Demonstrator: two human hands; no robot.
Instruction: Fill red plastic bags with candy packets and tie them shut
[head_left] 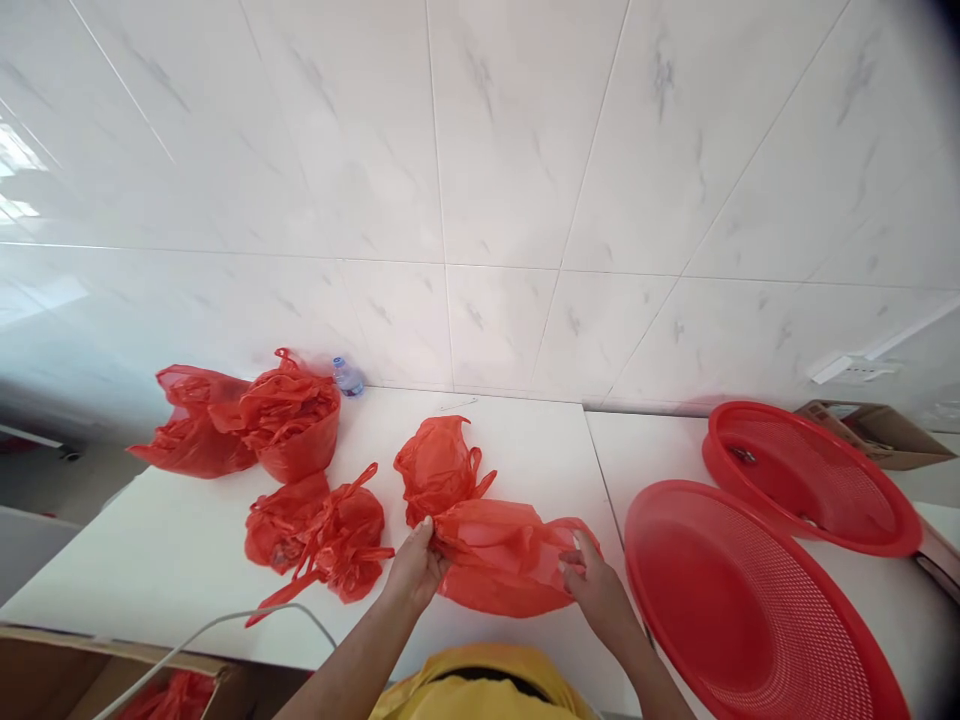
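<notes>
A thin red plastic bag [510, 555] lies stretched sideways over the white table in front of me. My left hand [420, 565] pinches its left end, thumb on top. At the opposite end, the fingers of my right hand [589, 580] are curled around the bag's edge near a handle loop. Just behind it sits a filled, bunched red bag [436, 460] with its handles sticking out to the right. Two more crumpled red bags lie left of my left hand, the nearer one [352, 545] with long handle ends trailing. What is inside them cannot be made out.
Large red bags [296, 415] and a small clear bottle [348, 378] stand at the back left by the tiled wall. Two red perforated baskets [720, 600] are on the right, before a cardboard box [892, 430]. A cable crosses an open carton [90, 670] at lower left.
</notes>
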